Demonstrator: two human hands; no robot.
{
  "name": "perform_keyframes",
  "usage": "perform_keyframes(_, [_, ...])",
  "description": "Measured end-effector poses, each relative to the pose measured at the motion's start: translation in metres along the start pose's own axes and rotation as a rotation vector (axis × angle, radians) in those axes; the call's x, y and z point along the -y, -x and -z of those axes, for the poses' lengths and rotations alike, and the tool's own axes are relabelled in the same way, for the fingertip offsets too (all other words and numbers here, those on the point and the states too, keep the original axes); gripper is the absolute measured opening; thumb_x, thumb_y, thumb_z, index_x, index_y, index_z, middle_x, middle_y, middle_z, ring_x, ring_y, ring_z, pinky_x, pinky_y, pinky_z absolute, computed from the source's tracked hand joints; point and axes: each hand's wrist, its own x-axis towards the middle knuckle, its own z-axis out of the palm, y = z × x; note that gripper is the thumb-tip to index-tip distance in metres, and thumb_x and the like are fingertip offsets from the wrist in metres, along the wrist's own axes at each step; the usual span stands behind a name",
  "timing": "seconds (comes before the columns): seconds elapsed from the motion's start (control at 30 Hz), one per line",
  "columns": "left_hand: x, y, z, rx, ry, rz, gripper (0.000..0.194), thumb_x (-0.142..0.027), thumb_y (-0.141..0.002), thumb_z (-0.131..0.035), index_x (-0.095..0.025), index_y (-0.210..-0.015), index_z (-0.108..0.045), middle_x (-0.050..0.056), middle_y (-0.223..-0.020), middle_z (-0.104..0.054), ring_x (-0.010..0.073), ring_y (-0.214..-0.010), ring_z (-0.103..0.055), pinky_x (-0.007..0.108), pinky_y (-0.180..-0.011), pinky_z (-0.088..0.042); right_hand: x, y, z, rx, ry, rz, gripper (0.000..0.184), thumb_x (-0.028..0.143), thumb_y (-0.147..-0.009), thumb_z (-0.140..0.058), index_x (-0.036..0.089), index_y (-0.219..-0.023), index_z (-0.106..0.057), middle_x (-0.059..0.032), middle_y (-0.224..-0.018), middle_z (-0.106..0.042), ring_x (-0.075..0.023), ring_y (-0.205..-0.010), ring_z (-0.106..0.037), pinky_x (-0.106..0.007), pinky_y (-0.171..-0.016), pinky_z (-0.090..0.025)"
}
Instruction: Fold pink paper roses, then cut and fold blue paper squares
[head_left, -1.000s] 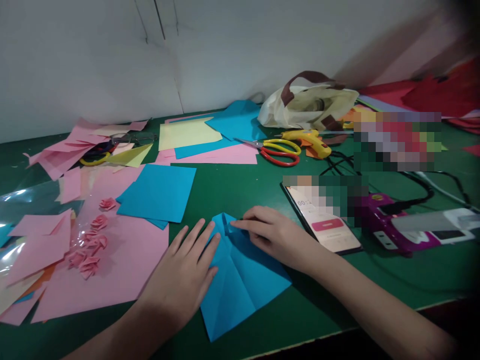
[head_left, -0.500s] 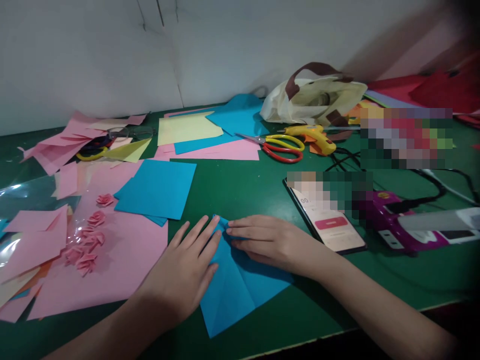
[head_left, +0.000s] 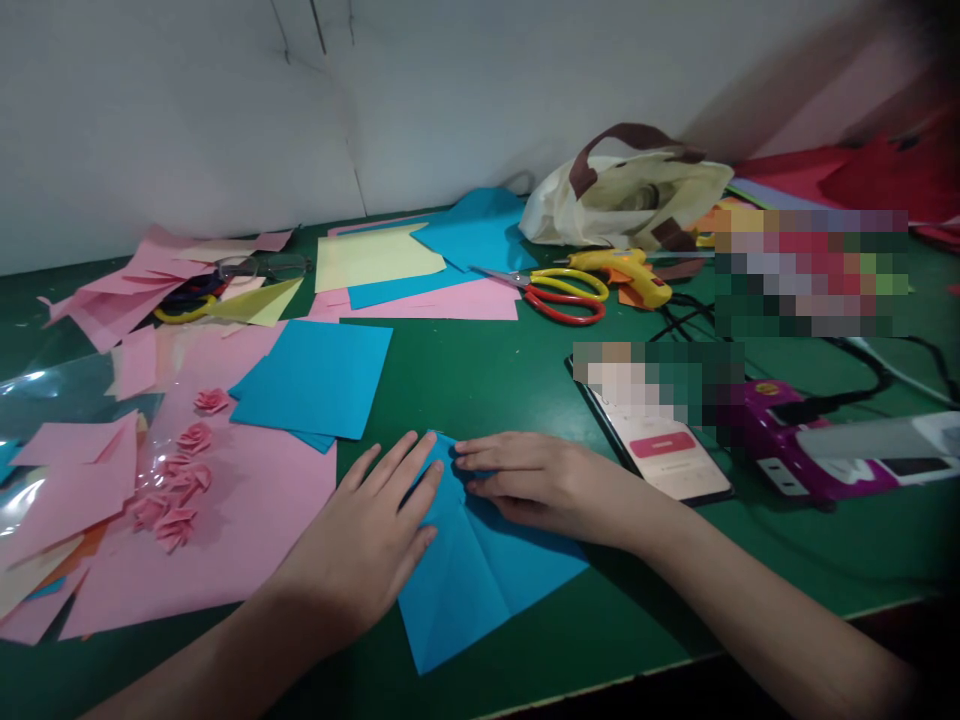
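Observation:
A folded blue paper sheet (head_left: 480, 575) lies on the green table (head_left: 487, 390) in front of me. My left hand (head_left: 367, 545) rests flat on its left side, fingers spread and stretched out. My right hand (head_left: 536, 480) lies flat over the paper's top right part, with its fingertips pressing the folded corner near the sheet's top point. Neither hand lifts the sheet; both press it down.
Blue square sheets (head_left: 315, 380) and pink paper (head_left: 225, 520) with several small pink paper roses (head_left: 180, 480) lie to the left. Scissors (head_left: 562, 295), a yellow glue gun (head_left: 626, 272), a cloth bag (head_left: 630, 200), a phone (head_left: 664, 455) and a purple power strip (head_left: 795, 445) sit right.
My right hand has come down from pinching the raised top flap to lying flat on it. The flap is now pressed down. The left hand has stayed in place.

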Motion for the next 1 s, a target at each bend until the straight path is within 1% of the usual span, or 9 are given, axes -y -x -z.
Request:
perform_keyframes(0.2, [0.0007,0.0010,0.0004,-0.020,-0.009,-0.027,0.043,-0.027,-0.095,-0.030,-0.012,-0.133,-0.045,0.013,-0.141,-0.042,0.0295,-0.129,-0.039,0.047,-0.097,-0.040,-0.0003,0.0012,-0.0001,0.025,-0.017,-0.025,0.020,0.014,-0.089,-0.048,0.014,-0.100,-0.064,-0.0096,-0.115,-0.065,-0.0172,-0.119,-0.052,-0.033,-0.100,-0.046])
perform_keyframes(0.27, [0.0015,0.0010,0.0017,-0.023,-0.018,-0.030,0.043,-0.027,-0.095,-0.032,-0.012,-0.133,-0.045,0.014,-0.142,-0.041,0.0301,-0.128,-0.039,0.047,-0.096,-0.040,-0.0009,0.0012,-0.0003,0.023,-0.021,-0.038,0.020,0.014,-0.089,-0.048,0.014,-0.099,-0.064,-0.0095,-0.115,-0.065,-0.0171,-0.119,-0.052,-0.033,-0.099,-0.046])
perform_keyframes(0.4, [0.0041,0.0012,0.0033,-0.038,-0.007,-0.032,0.043,-0.030,-0.094,-0.037,-0.015,-0.133,-0.045,0.012,-0.146,-0.034,0.0306,-0.130,-0.036,0.047,-0.096,-0.040,-0.0022,0.0018,-0.0026,0.005,-0.018,-0.027,0.019,0.014,-0.088,-0.048,0.014,-0.098,-0.065,-0.0096,-0.115,-0.065,-0.0177,-0.118,-0.052,-0.033,-0.099,-0.046])
perform_keyframes(0.53, [0.0065,0.0018,0.0039,-0.042,0.013,-0.031,0.043,-0.032,-0.093,-0.040,-0.018,-0.133,-0.045,0.012,-0.147,-0.034,0.0305,-0.128,-0.037,0.047,-0.095,-0.039,-0.0026,0.0028,-0.0045,-0.017,-0.018,-0.022,0.019,0.014,-0.088,-0.049,0.014,-0.098,-0.065,-0.0103,-0.116,-0.065,-0.0180,-0.119,-0.052,-0.033,-0.100,-0.045])
perform_keyframes(0.67, [0.0062,0.0015,0.0066,-0.053,0.007,-0.016,0.042,-0.031,-0.092,-0.041,-0.018,-0.130,-0.048,0.011,-0.146,-0.036,0.0317,-0.118,-0.043,0.048,-0.089,-0.040,-0.0013,0.0019,-0.0018,-0.004,-0.029,-0.040,0.020,0.015,-0.086,-0.050,0.015,-0.099,-0.066,-0.0103,-0.116,-0.065,-0.0180,-0.118,-0.053,-0.033,-0.100,-0.045])
perform_keyframes(0.87, [0.0060,0.0003,0.0071,-0.070,-0.048,-0.019,0.040,-0.032,-0.091,-0.043,-0.019,-0.128,-0.051,0.009,-0.144,-0.039,0.0300,-0.105,-0.047,0.046,-0.083,-0.039,0.0004,0.0006,0.0019,0.007,-0.061,-0.038,0.021,0.016,-0.086,-0.050,0.013,-0.099,-0.066,-0.0123,-0.115,-0.065,-0.0189,-0.119,-0.053,-0.035,-0.101,-0.044])
perform_keyframes(1.0, [0.0063,0.0006,0.0069,-0.080,-0.090,-0.034,0.039,-0.035,-0.091,-0.042,-0.021,-0.126,-0.053,0.008,-0.143,-0.042,0.0293,-0.101,-0.048,0.045,-0.082,-0.037,0.0024,-0.0012,0.0014,0.004,-0.093,-0.053,0.018,0.014,-0.084,-0.050,0.014,-0.093,-0.065,-0.0148,-0.125,-0.058,-0.0199,-0.127,-0.043,-0.038,-0.104,-0.040])
